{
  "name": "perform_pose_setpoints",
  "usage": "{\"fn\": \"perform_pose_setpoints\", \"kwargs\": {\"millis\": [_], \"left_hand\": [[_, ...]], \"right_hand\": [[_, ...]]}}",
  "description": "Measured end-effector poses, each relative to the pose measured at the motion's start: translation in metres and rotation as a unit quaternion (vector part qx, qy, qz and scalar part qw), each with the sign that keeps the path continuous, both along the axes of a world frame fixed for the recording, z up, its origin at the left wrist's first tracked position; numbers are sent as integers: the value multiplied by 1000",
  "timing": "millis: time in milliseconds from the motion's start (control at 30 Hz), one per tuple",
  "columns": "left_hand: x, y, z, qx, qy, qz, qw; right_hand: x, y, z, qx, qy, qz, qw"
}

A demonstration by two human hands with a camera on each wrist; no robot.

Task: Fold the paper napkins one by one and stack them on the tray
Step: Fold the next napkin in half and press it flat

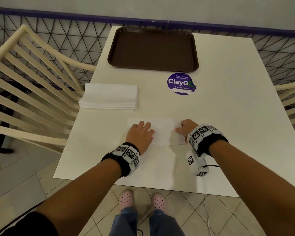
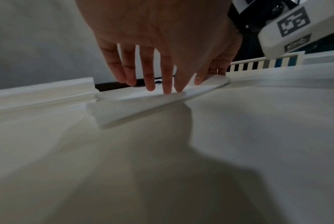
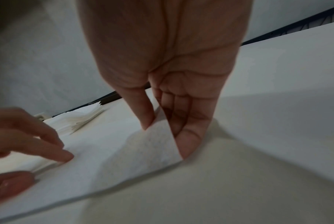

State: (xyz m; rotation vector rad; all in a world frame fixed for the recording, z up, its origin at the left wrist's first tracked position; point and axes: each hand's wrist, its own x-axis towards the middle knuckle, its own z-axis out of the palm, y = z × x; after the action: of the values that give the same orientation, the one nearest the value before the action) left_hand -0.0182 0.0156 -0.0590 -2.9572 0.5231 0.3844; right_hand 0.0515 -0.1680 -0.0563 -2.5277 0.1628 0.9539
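Head view shows the single white paper napkin [image 1: 162, 131] lying flat on the near middle of the white tabletop [image 1: 220, 116], between my two hands. My left hand [image 1: 140, 135] rests palm-down on its left part, fingers straight and pressing the sheet flat. My right hand [image 1: 186, 128] pinches the napkin's right edge between thumb and fingers; the right wrist view shows that edge [image 3: 158, 141] lifted off the tabletop and curling over. Beyond my left hand, near the tabletop's left edge, sits the stack of white paper napkins [image 1: 109, 96], well apart from the sheet I am working. Farther back lies the dark brown rectangular plastic tray [image 1: 152, 49], and just in front of it a round purple sticker [image 1: 181, 83].
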Motion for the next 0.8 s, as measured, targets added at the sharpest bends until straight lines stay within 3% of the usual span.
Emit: {"fn": "perform_pose_setpoints", "kwargs": {"millis": [267, 400, 467, 533, 600, 800], "left_hand": [[-4, 6, -8, -78, 9, 29, 996], [-3, 10, -8, -99, -5, 22, 995], [-3, 12, -4, -99, -25, 7, 995], [-2, 12, -6, -112, -16, 11, 994], [-2, 14, -11, -109, 0, 14, 994], [1, 21, -14, -89, 3, -11, 996]], "right_hand": [[-3, 1, 2, -12, -11, 7, 1000], [-19, 9, 15, -42, -120, 2, 992], [-37, 20, 23, -82, -197, 70, 975], [-56, 34, 23, -109, -223, 208, 946], [-74, 51, 19, -103, -187, 286, 934], [-102, 63, 1, -108, -82, 273, 952]]}}
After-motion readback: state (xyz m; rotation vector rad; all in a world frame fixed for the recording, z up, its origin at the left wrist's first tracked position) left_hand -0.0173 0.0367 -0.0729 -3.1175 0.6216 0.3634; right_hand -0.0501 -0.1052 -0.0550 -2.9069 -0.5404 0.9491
